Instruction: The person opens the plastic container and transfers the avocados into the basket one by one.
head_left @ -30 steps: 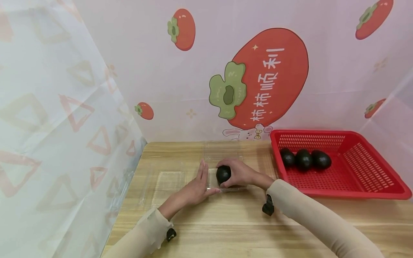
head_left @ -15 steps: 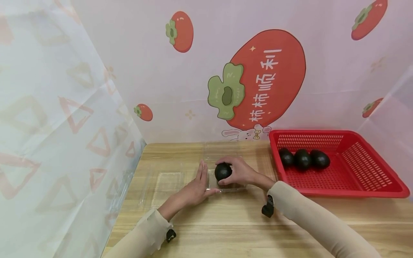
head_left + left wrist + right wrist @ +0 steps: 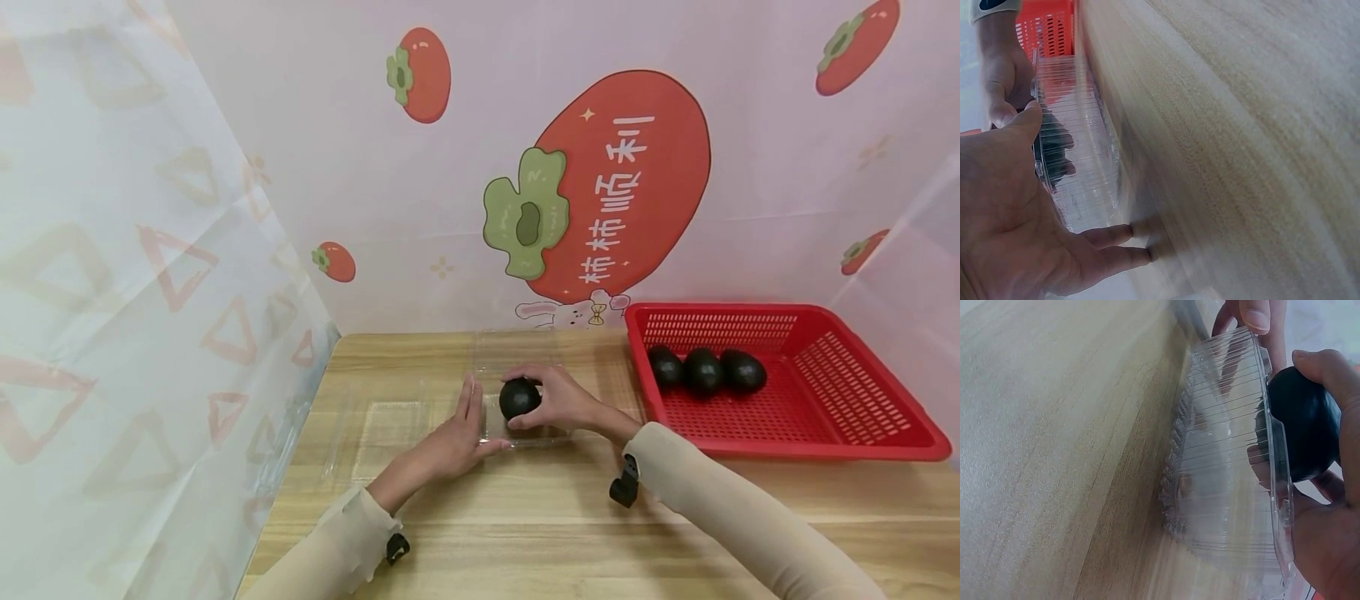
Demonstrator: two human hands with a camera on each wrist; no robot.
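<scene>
In the head view my right hand (image 3: 561, 402) grips a dark avocado (image 3: 519, 399) between thumb and fingers, low at a clear plastic clamshell box (image 3: 493, 429). From the right wrist, the avocado (image 3: 1304, 425) is partly below the rim of the ribbed box (image 3: 1229, 456). Straight fingers of my left hand (image 3: 456, 440) lie along the box's left side. Its thumb touches the front rim, as the left wrist view shows beside the box wall (image 3: 1082, 144). The box's lid (image 3: 517, 348) lies folded back toward the wall.
At the right a red plastic basket (image 3: 795, 417) holds three more avocados (image 3: 703, 372). Another clear plastic box (image 3: 390, 425) lies left of my left hand on the wooden table (image 3: 480, 533). A printed cloth wall (image 3: 420, 200) stands behind.
Between one second and half a second ago, the avocado turned slightly in my right hand and more of it came into view. Since then almost nothing has moved; the left hand stays put.
</scene>
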